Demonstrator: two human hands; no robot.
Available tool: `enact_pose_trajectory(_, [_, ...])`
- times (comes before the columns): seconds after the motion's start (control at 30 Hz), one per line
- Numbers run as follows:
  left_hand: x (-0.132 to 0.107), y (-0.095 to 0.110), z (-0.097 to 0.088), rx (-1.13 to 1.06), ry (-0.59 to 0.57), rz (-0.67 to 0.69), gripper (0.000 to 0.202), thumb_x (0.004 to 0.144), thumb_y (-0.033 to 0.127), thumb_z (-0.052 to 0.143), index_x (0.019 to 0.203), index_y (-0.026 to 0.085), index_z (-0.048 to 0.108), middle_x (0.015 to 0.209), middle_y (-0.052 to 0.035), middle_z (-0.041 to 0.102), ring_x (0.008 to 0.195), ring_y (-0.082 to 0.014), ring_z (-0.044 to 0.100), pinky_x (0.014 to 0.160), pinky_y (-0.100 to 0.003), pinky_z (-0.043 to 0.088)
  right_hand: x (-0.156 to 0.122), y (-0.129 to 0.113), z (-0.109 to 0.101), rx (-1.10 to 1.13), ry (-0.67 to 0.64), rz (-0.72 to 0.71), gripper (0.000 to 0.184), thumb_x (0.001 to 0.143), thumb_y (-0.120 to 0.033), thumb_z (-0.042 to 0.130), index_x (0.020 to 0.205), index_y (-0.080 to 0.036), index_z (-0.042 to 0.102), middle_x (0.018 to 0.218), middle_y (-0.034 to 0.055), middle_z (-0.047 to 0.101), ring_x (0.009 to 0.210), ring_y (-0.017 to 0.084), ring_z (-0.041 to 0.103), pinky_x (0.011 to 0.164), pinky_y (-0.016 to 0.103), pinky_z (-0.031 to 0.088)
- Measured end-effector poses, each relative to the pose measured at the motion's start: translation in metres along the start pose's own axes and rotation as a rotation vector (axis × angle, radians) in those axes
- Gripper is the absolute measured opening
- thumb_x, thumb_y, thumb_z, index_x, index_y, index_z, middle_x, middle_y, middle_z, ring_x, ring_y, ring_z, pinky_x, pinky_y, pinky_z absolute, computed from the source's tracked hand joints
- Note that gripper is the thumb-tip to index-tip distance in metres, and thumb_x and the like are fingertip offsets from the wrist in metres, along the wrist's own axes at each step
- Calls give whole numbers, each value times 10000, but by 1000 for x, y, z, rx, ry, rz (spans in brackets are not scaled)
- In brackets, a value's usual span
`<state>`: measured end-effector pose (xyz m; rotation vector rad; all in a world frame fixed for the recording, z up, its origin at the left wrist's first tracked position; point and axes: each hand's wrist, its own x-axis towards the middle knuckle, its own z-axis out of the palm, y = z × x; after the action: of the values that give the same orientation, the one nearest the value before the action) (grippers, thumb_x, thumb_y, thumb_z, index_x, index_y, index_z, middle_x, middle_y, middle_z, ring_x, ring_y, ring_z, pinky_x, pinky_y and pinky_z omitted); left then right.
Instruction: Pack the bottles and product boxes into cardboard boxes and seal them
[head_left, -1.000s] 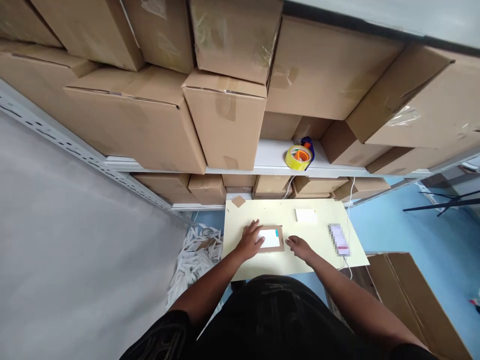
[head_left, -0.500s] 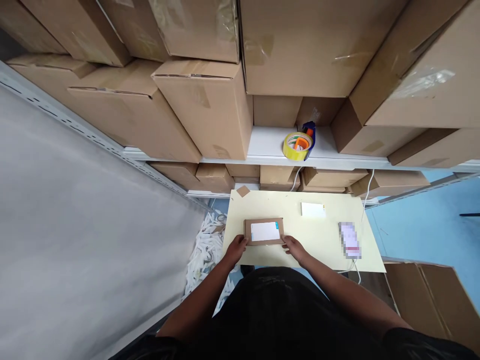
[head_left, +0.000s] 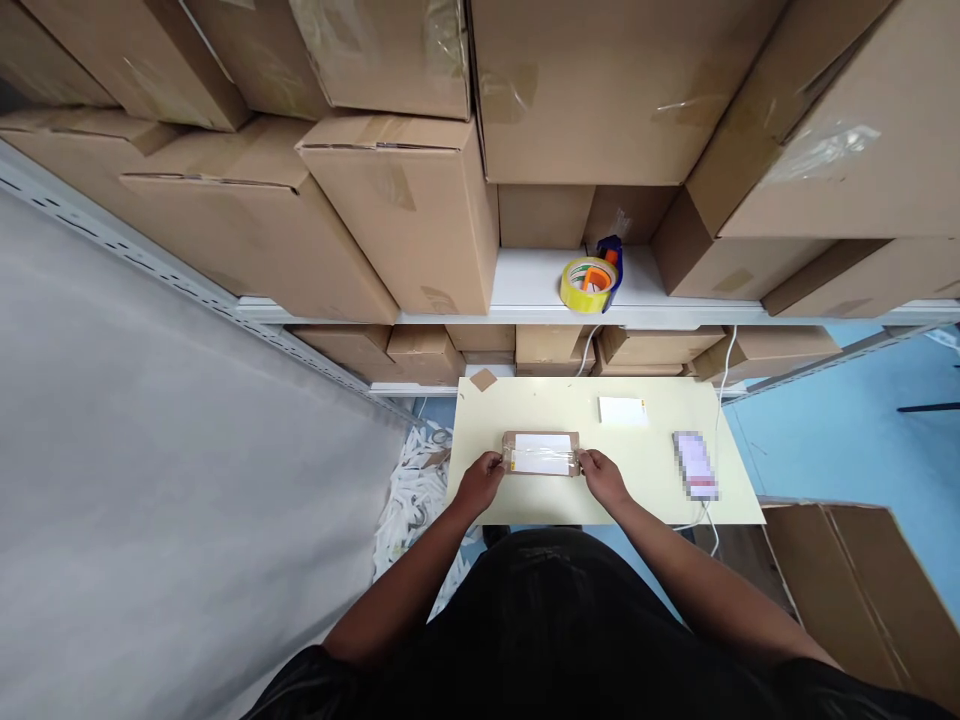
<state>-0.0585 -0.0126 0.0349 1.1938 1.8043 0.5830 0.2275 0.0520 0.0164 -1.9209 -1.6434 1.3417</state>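
A small flat cardboard parcel [head_left: 541,453] with a white label lies on the pale yellow table [head_left: 645,480], a strip of clear tape running across it. My left hand [head_left: 481,479] grips its left end and my right hand [head_left: 602,475] grips its right end, fingers closed on the edges. The parcel looks tilted up toward me.
A white pad [head_left: 622,410], a phone on a white cable [head_left: 695,465] and a cardboard scrap [head_left: 483,379] lie on the table. A yellow tape dispenser [head_left: 590,282] sits on the shelf among stacked cartons. White paper scraps [head_left: 416,490] litter the floor at left; an open carton [head_left: 862,590] stands at right.
My hands moved from resting on and beside the parcel to gripping its two ends. The parcel has been tipped up and a taped side now shows.
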Motion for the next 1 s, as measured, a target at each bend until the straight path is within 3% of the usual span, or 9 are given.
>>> enact_pose_trajectory(0.17, [0,-8,-13,44,-97,5,210,949,343,544,1055,227,683,1092,-30,770,1024,-206,718,880,-291,522,-7,13,7,79,-10,38,550,948,-665,357,954,-222,684,963,71,747,898,253,694,834,362,521])
enact_pose_trajectory(0.3, [3,-6,-32,125,-90,127,201,947,308,529,1010,219,698,1036,-40,765,985,-208,710,860,-293,521,-22,25,6,146,42,115,547,939,-684,392,981,-211,664,1013,90,738,887,243,705,837,360,528])
enact_pose_trajectory(0.43, [20,22,-41,245,-102,339,242,953,302,509,1057,229,715,1097,-51,745,1025,-216,682,923,-317,517,-40,42,4,172,65,146,532,932,-672,421,1000,-205,665,993,88,734,869,240,709,816,356,529])
enact_pose_trajectory(0.53, [37,60,-30,366,-174,496,293,979,330,476,1095,244,731,1137,-57,728,1106,-230,644,1004,-339,490,-48,63,-1,147,34,160,517,928,-657,428,997,-209,678,946,73,736,853,238,708,813,354,523])
enact_pose_trajectory(0.63, [57,102,-2,476,-266,629,302,979,310,476,1108,242,741,1149,-68,718,1121,-244,624,1017,-357,477,-47,81,-11,114,-24,174,459,923,-608,449,947,-213,683,889,58,730,835,232,698,797,341,510])
enact_pose_trajectory(0.73, [81,136,40,590,-388,698,253,955,284,517,1028,241,756,1105,-76,716,1086,-254,624,1003,-371,474,-39,92,-27,79,-62,168,374,902,-542,495,910,-222,689,851,44,718,830,230,685,778,328,489])
enact_pose_trajectory(0.87, [118,173,110,757,-472,645,168,902,252,583,925,230,748,1067,-86,708,1063,-264,633,958,-375,489,-29,99,-52,72,-78,116,337,891,-506,512,919,-231,704,840,38,717,821,226,663,766,319,471])
enact_pose_trajectory(1.0, [153,201,176,808,-480,604,173,903,266,589,970,208,738,1064,-111,703,1052,-288,637,914,-393,507,-22,108,-77,99,-126,85,341,891,-494,515,948,-225,716,909,51,734,868,233,667,776,318,472])
